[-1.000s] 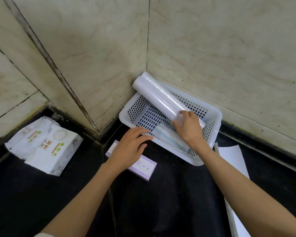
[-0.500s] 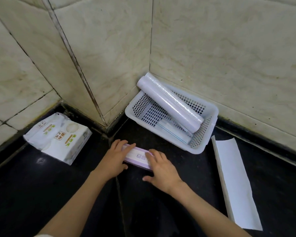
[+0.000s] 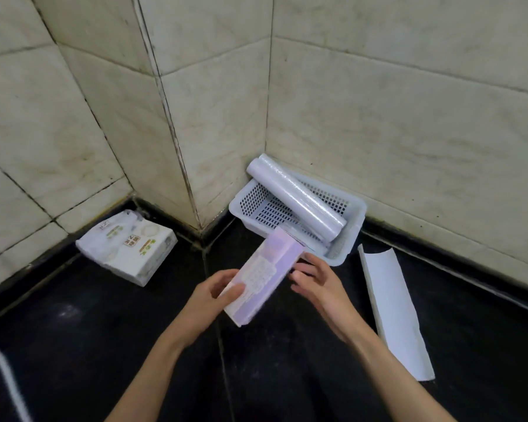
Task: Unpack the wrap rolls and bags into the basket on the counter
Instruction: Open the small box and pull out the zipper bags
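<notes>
A white perforated basket [image 3: 243,205] sits in the counter's corner against the tiled walls. A long white wrap roll [image 3: 296,199] leans across it, one end poking over the back rim. A flatter pack lies under the roll, mostly hidden. My left hand [image 3: 214,295] grips the near end of a purple and white box [image 3: 262,278], lifted off the counter and tilted toward the basket. My right hand [image 3: 317,284] is beside the box's right edge, fingers spread, fingertips at or near the box.
A white pack of tissues [image 3: 128,246] lies at the left by the wall. A white curved cardboard sheet [image 3: 393,309] lies on the black counter [image 3: 89,345] to the right of the basket. A white curved edge [image 3: 3,379] shows at the bottom left.
The right hand left the wrap roll in the basket and came to the purple box. The box has been lifted off the counter and turned up in the left hand.
</notes>
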